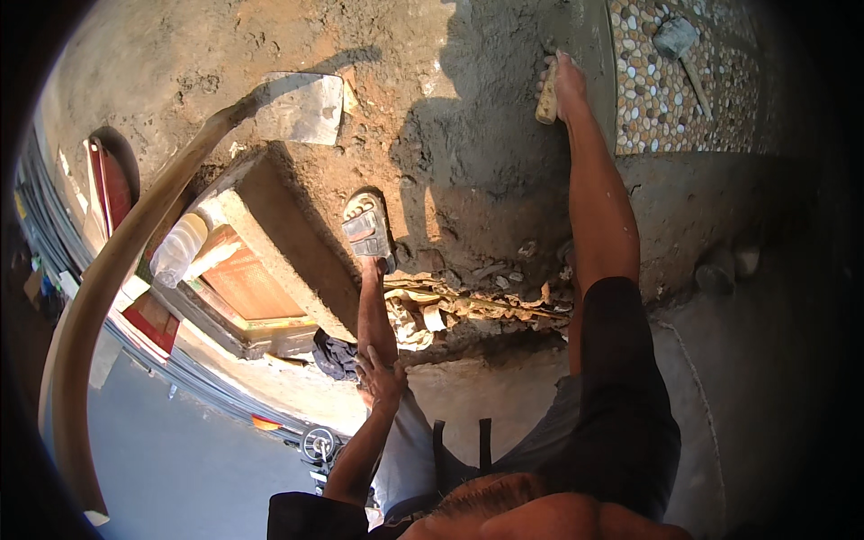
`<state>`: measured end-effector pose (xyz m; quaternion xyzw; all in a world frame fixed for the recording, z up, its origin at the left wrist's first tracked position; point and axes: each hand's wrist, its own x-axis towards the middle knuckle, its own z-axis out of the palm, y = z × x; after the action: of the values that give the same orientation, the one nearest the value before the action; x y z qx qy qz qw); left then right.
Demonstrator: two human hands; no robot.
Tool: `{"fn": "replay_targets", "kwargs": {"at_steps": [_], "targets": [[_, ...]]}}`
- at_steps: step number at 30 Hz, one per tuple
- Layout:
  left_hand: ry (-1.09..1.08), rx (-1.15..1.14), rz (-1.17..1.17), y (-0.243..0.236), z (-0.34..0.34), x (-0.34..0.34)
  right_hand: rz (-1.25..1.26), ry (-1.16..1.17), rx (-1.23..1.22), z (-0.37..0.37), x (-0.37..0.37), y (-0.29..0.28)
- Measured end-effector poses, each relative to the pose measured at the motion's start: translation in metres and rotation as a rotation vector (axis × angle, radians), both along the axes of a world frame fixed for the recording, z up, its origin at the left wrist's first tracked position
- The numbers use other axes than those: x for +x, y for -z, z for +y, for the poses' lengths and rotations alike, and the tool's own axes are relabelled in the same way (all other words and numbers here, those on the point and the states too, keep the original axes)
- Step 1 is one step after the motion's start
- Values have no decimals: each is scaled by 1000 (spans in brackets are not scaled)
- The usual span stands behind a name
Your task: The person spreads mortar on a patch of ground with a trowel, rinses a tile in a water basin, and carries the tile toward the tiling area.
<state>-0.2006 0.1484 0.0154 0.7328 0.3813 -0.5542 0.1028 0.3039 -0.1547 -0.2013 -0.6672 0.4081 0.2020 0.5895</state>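
My right hand (571, 87) is closed around the wooden handle of a trowel (546, 97), at the upper right. Its blade is hard to tell apart from the wet grey mortar (490, 135) under it. Beside this lies a strip of smooth mortar (596, 67), edging a panel of set pebbles (652, 99). My left hand (382, 382) rests on my left leg below the knee, fingers spread and holding nothing.
A mallet (677, 39) lies on the pebbles. At left, a hoe (310, 108) with a long wooden handle reaches across a masonry block (283, 225); a clear plastic bottle (180, 247) lies there. My sandalled foot (367, 225) stands on rough soil above a rubble-filled gap (477, 306).
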Motion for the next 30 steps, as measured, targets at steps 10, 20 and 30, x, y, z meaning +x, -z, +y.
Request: {"fn": "replay_targets", "kwargs": {"at_steps": [10,20,30], "targets": [[4,-17,26,-6,0,9,14,-1121,-535,66,-33,-5],[63,-4,42,-6,-2,15,-13,-257,-174,-92,43,-15],[106,9,69,-6,-5,19,-77,-460,-48,-11,22,5]]}}
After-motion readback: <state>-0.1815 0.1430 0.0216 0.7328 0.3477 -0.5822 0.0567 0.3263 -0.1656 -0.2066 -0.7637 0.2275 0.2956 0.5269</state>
